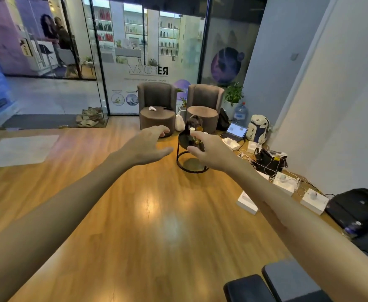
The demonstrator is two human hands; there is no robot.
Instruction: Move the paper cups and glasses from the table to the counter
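Left hand (150, 144) and right hand (209, 151) reach empty, fingers spread wide, toward the desk (184, 139) at 12 o'clock. Risk: crowded glasses (197, 132) may tip during grasping.

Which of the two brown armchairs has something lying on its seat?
The left brown armchair: a small white object lies on its seat. The right armchair's seat is bare.

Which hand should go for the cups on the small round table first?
Right, probably. The right hand lines up with the round table and its cups; the left hand reaches beside it. Both are empty.
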